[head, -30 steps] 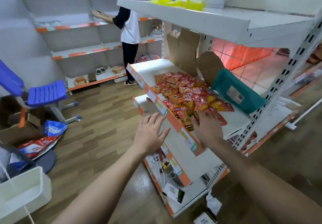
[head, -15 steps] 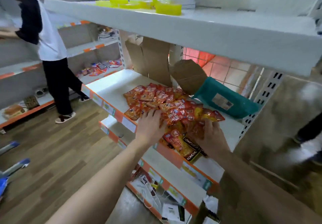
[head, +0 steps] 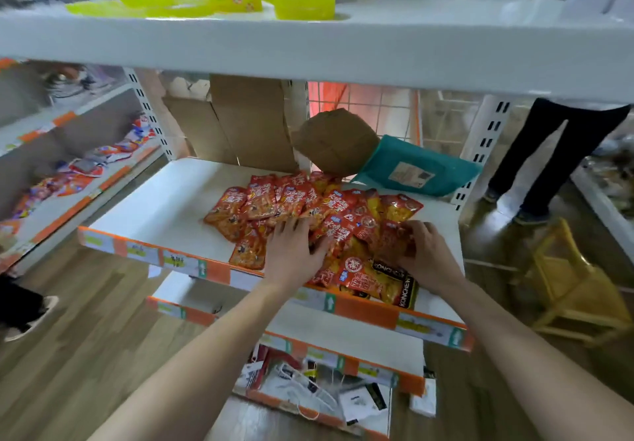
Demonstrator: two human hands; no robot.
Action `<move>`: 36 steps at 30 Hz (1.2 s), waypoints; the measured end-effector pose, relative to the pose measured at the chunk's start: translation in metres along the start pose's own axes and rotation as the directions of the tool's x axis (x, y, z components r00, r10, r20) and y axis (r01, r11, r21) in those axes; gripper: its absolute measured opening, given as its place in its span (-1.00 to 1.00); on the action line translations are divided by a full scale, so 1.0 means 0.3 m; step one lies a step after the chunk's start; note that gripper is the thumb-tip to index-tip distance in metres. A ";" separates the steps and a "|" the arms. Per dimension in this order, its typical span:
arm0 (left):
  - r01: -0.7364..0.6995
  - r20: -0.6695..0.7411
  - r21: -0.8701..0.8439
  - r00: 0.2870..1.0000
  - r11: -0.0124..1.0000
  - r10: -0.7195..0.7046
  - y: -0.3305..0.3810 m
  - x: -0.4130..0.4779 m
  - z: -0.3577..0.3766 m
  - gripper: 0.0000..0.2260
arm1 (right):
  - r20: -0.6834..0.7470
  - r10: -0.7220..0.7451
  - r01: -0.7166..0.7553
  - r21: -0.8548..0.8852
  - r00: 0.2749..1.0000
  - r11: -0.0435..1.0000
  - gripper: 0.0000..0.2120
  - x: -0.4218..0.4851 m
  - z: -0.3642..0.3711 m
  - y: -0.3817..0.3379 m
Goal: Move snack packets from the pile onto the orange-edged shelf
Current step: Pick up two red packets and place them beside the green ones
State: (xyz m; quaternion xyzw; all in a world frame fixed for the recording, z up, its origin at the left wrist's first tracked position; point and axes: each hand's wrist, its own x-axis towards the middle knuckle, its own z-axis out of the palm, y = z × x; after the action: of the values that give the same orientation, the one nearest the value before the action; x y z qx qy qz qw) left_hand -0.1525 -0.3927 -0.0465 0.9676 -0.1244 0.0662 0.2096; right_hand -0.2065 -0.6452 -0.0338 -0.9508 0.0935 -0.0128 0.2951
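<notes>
The snack packets are small, flat and shiny. Most are red and orange with white writing, and some show yellow. They lie in a messy pile on the white shelf, one on top of another, turned every which way. The pile sits in the middle and right part of the shelf. The shelf's front edge is orange with little labels stuck on it. A black-ended packet pokes over that edge. The left hand lies flat on the pile. The right hand bends its fingers over packets on the right side.
</notes>
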 end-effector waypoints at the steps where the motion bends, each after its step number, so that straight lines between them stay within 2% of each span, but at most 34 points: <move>1: -0.009 0.003 -0.018 1.000 1.000 0.009 -0.003 0.004 -0.003 -0.51 | 0.000 0.002 -0.002 0.004 1.000 1.000 -0.36 0.002 -0.005 -0.003; 6: -0.028 -0.006 -0.065 1.000 0.997 0.027 -0.008 0.028 -0.026 -0.58 | -0.013 -0.018 0.018 -0.030 1.000 0.999 -0.58 0.033 -0.034 -0.025; 10: -0.041 -0.043 -0.078 0.998 0.996 0.038 -0.021 0.044 -0.045 -0.62 | -0.114 -0.085 0.079 -0.055 0.990 0.995 -0.67 0.029 -0.010 -0.091; 14: -0.037 -0.054 -0.087 0.998 0.996 0.033 -0.047 0.078 -0.042 -0.65 | -0.090 -0.204 0.197 -0.089 0.975 0.976 -0.75 0.003 0.076 -0.185; 16: -0.061 -0.052 -0.106 0.997 0.993 0.056 -0.044 0.107 -0.042 -0.66 | -0.097 -0.197 0.190 -0.077 0.976 0.979 -0.78 -0.003 0.115 -0.235; 18: -0.107 -0.051 -0.107 0.993 0.988 0.102 -0.030 0.142 -0.047 -0.66 | -0.103 -0.131 0.127 -0.044 0.986 0.991 -0.73 0.002 0.142 -0.276; 22: -0.101 0.036 -0.148 0.994 0.984 0.108 -0.004 0.221 -0.040 -0.64 | -0.061 0.018 -0.015 0.039 0.998 0.999 -0.41 0.012 0.171 -0.310; 26: -0.074 0.133 -0.122 0.987 0.990 0.091 -0.008 0.279 -0.015 -0.60 | -0.044 0.082 -0.085 -0.071 0.996 0.994 -0.15 0.010 0.200 -0.336; 29: -0.056 0.184 -0.077 0.980 0.995 0.070 -0.011 0.308 -0.008 -0.52 | -0.036 0.101 -0.104 -0.070 0.994 0.992 -0.11 0.011 0.199 -0.340; 32: -0.038 0.243 -0.090 0.968 0.995 0.059 -0.012 0.334 -0.008 -0.46 | -0.009 0.131 -0.131 0.010 0.991 0.991 -0.15 0.009 0.174 -0.324; 36: -0.049 0.221 -0.141 0.972 0.989 0.080 0.003 0.330 -0.012 -0.67 | -0.013 0.134 -0.132 0.132 0.991 0.982 -0.15 -0.001 0.159 -0.323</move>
State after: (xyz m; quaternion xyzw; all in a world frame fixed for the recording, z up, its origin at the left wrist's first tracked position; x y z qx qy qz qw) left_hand -0.0579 -0.4130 -0.0251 0.9478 -0.1832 -0.0462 0.2567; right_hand -0.1865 -0.5402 -0.0187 -0.9208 0.1590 -0.0097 0.3560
